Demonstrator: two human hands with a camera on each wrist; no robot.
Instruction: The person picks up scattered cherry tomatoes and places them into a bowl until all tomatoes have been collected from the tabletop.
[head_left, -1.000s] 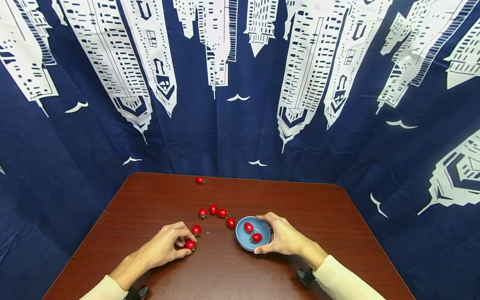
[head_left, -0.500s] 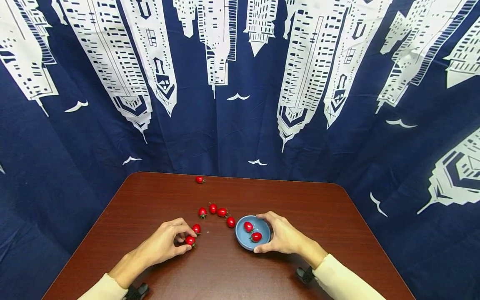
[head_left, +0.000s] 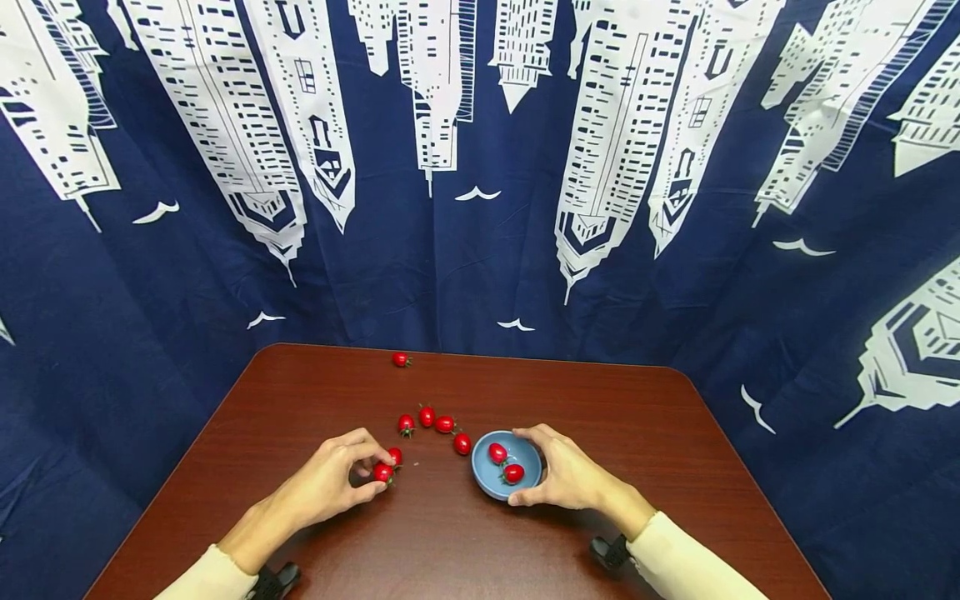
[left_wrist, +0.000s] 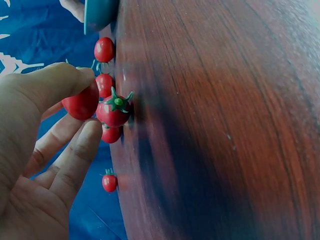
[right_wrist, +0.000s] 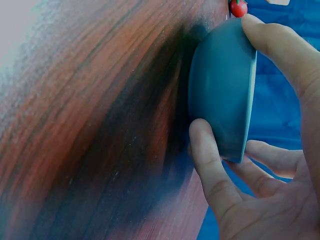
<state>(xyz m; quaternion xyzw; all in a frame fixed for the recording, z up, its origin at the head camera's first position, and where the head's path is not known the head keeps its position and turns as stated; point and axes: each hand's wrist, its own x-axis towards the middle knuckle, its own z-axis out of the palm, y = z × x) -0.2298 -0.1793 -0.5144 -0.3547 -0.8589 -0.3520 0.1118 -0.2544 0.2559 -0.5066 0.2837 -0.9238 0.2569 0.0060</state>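
My left hand [head_left: 326, 479] pinches a red cherry tomato [head_left: 383, 472] between thumb and fingertips. In the left wrist view that pinched cherry tomato [left_wrist: 81, 102] appears raised off the tabletop. Just beyond it lies another cherry tomato [head_left: 395, 455], partly covered by my fingers in the head view. My right hand [head_left: 566, 471] grips the right side of a small blue bowl [head_left: 484, 481], thumb at the near rim and fingers at the far side. Two cherry tomatoes [head_left: 513, 473] lie inside. From the right wrist, the bowl [right_wrist: 225, 85] looks upright, resting on the table.
Several cherry tomatoes [head_left: 445, 424] lie in a loose arc left of the bowl, the nearest one [head_left: 462, 443] close to its rim. A lone cherry tomato [head_left: 401, 359] sits near the far edge of the brown table [head_left: 585, 383]. Behind hangs a blue cityscape curtain [head_left: 480, 267].
My left hand has pinched the nearest cherry tomato and shifted it slightly away from me, up beside the one behind it. The right hand and bowl have stayed in place.
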